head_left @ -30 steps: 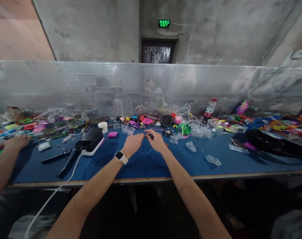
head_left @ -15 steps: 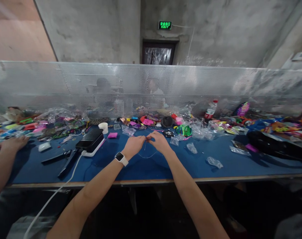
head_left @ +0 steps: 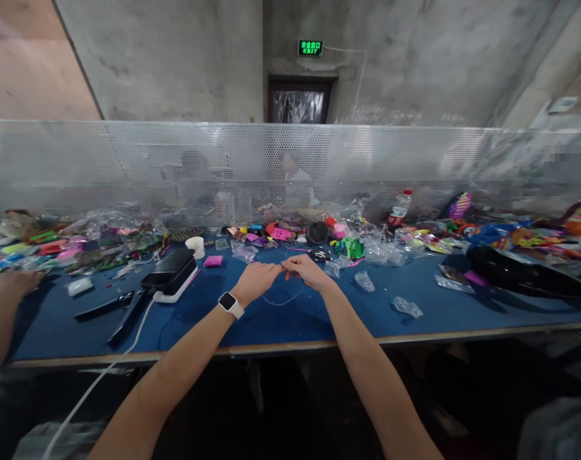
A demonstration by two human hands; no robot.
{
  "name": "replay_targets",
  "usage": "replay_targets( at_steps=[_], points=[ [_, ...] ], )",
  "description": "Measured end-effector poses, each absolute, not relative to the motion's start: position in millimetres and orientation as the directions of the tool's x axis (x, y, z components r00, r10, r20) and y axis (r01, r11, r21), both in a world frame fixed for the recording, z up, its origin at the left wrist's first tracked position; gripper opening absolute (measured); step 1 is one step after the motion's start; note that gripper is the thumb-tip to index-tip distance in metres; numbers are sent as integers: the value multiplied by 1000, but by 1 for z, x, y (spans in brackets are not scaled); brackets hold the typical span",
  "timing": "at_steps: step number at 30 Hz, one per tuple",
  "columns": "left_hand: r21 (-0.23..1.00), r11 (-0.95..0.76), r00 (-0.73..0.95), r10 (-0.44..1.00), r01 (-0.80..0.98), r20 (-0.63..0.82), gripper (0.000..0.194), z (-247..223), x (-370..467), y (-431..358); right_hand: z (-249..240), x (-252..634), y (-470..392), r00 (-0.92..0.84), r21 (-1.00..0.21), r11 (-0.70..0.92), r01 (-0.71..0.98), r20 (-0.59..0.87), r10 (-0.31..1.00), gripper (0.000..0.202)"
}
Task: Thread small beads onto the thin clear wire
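My left hand (head_left: 259,282), with a white-strapped watch (head_left: 230,305) on its wrist, is closed in a pinch above the middle of the table. My right hand (head_left: 307,269) pinches right beside it, and the fingertips of both meet. A thin pale string (head_left: 281,303) curves in a loop below the hands, its ends running up toward the fingers. Whatever else sits between the fingertips is too small to make out. A pink packet (head_left: 213,260) lies to the left of my left hand, and a clear plastic bag (head_left: 364,281) to the right of my right hand.
Piled colourful pieces and clear wrappers line the mesh divider (head_left: 141,166). At left are a black-and-white device (head_left: 170,271) with a cable, a white roll (head_left: 195,247) and another person's hand (head_left: 12,284). A bottle (head_left: 399,209) and a glossy black object (head_left: 525,273) are at right.
The view has shifted slightly. My fingertips are still together, and the short strand that hung below them no longer shows. The other person's hand has moved a little to the left.
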State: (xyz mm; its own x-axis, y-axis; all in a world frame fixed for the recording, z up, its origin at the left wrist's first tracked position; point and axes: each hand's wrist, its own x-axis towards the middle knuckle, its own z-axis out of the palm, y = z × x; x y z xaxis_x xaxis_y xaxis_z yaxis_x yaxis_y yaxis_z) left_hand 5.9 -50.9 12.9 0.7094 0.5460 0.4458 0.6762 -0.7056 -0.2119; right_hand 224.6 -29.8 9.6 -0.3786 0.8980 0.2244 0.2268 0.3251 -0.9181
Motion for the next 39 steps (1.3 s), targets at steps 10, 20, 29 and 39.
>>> replay_targets(
  at_steps=[10,20,29,39],
  points=[
    [-17,-522,484,779,853,398,36,15,8,-51,6,216,-35,-282,-496,676,545,651,705,20],
    [-53,-538,518,775,841,361,37,17,7,-50,1,216,-30,-392,-341,717,607,656,644,24],
    [-104,-549,541,743,829,394,26,20,5,-52,0,213,-28,-379,-516,629,581,512,771,30],
    [-103,-551,546,752,828,368,28,18,5,-52,3,218,-31,-473,-388,727,567,569,673,30]
  ],
)
